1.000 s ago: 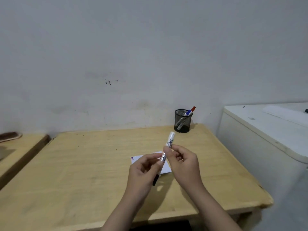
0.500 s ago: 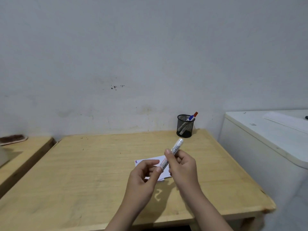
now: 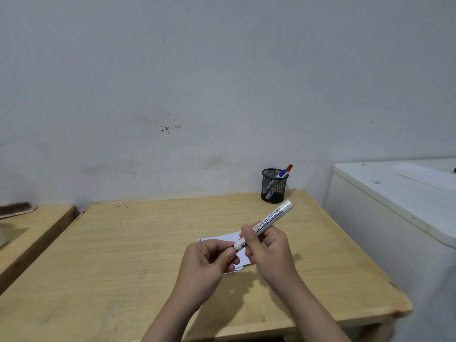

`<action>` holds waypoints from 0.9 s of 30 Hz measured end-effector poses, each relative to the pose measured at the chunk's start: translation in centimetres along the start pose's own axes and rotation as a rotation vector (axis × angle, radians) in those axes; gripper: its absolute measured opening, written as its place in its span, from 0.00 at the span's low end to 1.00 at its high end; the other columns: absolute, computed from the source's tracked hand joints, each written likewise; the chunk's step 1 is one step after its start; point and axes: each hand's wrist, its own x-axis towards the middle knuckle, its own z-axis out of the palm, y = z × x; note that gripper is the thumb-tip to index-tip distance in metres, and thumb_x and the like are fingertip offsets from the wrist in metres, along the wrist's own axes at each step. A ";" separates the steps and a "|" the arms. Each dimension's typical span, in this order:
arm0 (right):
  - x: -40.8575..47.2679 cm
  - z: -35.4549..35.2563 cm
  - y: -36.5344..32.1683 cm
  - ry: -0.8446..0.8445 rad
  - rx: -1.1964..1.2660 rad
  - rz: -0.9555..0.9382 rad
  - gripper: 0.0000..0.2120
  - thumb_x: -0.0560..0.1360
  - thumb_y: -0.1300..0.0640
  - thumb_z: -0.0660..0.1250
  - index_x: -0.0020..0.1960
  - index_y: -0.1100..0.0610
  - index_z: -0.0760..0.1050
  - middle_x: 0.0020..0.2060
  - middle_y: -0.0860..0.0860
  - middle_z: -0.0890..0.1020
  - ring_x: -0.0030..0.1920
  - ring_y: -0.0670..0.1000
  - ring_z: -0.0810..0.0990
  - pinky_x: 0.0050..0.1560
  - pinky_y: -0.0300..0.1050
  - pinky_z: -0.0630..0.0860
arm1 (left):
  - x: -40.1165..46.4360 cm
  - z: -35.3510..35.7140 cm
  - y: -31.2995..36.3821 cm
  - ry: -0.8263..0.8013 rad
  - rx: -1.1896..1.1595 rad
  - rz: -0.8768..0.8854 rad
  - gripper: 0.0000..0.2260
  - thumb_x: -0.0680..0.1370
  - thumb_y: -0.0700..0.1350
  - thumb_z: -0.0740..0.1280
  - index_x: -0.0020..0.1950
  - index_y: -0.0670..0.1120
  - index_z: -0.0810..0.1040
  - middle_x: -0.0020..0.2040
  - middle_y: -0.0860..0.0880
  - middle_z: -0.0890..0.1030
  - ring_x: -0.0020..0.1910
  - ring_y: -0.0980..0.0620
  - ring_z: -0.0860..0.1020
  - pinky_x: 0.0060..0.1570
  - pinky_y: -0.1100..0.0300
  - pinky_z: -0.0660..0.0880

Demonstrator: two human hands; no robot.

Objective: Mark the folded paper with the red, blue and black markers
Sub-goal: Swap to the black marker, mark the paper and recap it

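Observation:
A white-barrelled marker [image 3: 269, 220] is held tilted above the wooden table [image 3: 123, 243], its far end pointing up and right. My right hand [image 3: 271, 255] grips the barrel near its middle. My left hand [image 3: 207, 262] pinches the marker's lower end, and that tip is hidden inside the fingers. The folded white paper [image 3: 222, 238] lies flat on the table under both hands, mostly covered, with small red and blue marks at its left corner. The red marker [image 3: 289, 167] and the blue marker [image 3: 282, 173] stand in a black mesh cup [image 3: 272, 188] at the table's back right.
A white cabinet [image 3: 394, 206] stands close to the table's right edge. A second wooden table [image 3: 32, 225] sits to the left with a brush [image 3: 17, 208] on it. A grey wall runs right behind the table.
The marker has tipped further to the right and its black lower end, visible a second ago, is now inside my left fingers. Both hands stay above the paper.

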 end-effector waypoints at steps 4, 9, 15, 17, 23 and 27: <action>-0.1 0.3 0.6 0.019 0.009 -0.057 0.14 0.70 0.47 0.66 0.35 0.59 0.74 0.20 0.46 0.75 0.23 0.43 0.70 0.29 0.35 0.68 | 0.4 -0.5 0.0 -0.046 0.004 -0.001 0.06 0.75 0.33 0.65 0.44 0.37 0.82 0.27 0.50 0.80 0.26 0.57 0.74 0.29 0.68 0.72; 0.1 0.2 1.0 0.033 0.063 -0.100 0.12 0.73 0.51 0.66 0.38 0.60 0.74 0.26 0.52 0.75 0.26 0.46 0.70 0.29 0.38 0.69 | 0.8 -1.6 -0.9 -0.115 -0.037 -0.122 0.12 0.77 0.37 0.62 0.37 0.40 0.82 0.28 0.47 0.77 0.26 0.54 0.71 0.32 0.64 0.74; 2.1 -1.4 -0.2 0.130 0.104 -0.097 0.09 0.76 0.58 0.63 0.38 0.61 0.72 0.25 0.47 0.81 0.24 0.44 0.70 0.27 0.37 0.71 | 2.4 -4.9 -2.9 0.046 0.036 -0.148 0.09 0.73 0.33 0.67 0.44 0.45 0.84 0.33 0.52 0.84 0.32 0.58 0.78 0.35 0.70 0.74; 2.1 -1.4 0.3 0.135 0.100 -0.069 0.09 0.76 0.58 0.63 0.38 0.60 0.73 0.25 0.48 0.81 0.24 0.44 0.70 0.27 0.37 0.71 | 4.3 -5.8 -2.8 0.108 0.132 -0.082 0.13 0.73 0.32 0.67 0.42 0.49 0.83 0.32 0.56 0.84 0.33 0.63 0.78 0.36 0.73 0.74; 1.9 -1.4 2.7 0.119 0.084 -0.001 0.13 0.68 0.49 0.66 0.37 0.60 0.75 0.27 0.51 0.76 0.25 0.46 0.70 0.27 0.39 0.70 | 11.6 -7.9 -4.3 0.194 0.598 -0.115 0.10 0.72 0.39 0.68 0.51 0.48 0.75 0.41 0.50 0.79 0.40 0.52 0.77 0.33 0.64 0.70; 2.1 -1.7 3.9 0.106 0.078 0.038 0.12 0.68 0.49 0.67 0.36 0.59 0.74 0.24 0.49 0.77 0.25 0.46 0.70 0.27 0.42 0.69 | 14.6 -8.6 -6.7 0.127 0.768 -0.177 0.05 0.68 0.38 0.68 0.43 0.43 0.79 0.40 0.49 0.81 0.41 0.50 0.78 0.32 0.66 0.69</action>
